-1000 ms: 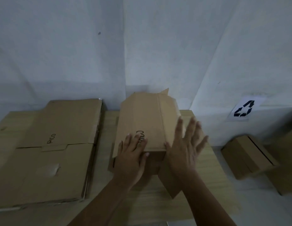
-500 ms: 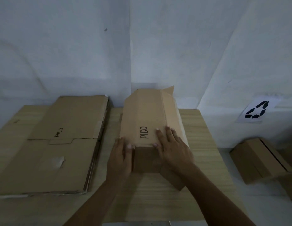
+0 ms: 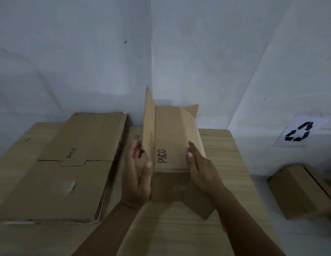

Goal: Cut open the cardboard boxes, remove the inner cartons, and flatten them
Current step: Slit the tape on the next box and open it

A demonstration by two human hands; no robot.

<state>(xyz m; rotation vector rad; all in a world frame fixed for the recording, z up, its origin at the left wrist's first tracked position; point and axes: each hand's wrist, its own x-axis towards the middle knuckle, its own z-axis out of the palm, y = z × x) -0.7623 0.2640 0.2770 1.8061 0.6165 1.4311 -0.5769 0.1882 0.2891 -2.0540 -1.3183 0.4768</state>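
Note:
A brown cardboard carton (image 3: 170, 137) marked PICO stands partly opened on the wooden table (image 3: 225, 163), its left panel raised upright and a flap sticking up at the far end. My left hand (image 3: 137, 174) holds the carton's left side, thumb on the top face near the raised panel. My right hand (image 3: 199, 169) grips the right edge, thumb on top and fingers round the side. A loose flap (image 3: 199, 206) lies under my right wrist.
A stack of flattened PICO cartons (image 3: 68, 163) lies on the left half of the table. A closed cardboard box (image 3: 299, 191) sits on the floor at the right, below a recycling sign (image 3: 298, 134) on the wall. The white wall stands close behind the table.
Both hands slid from lying flat on top of the carton to its two sides. The left panel has swung up to stand upright, and the carton now looks narrower and taller.

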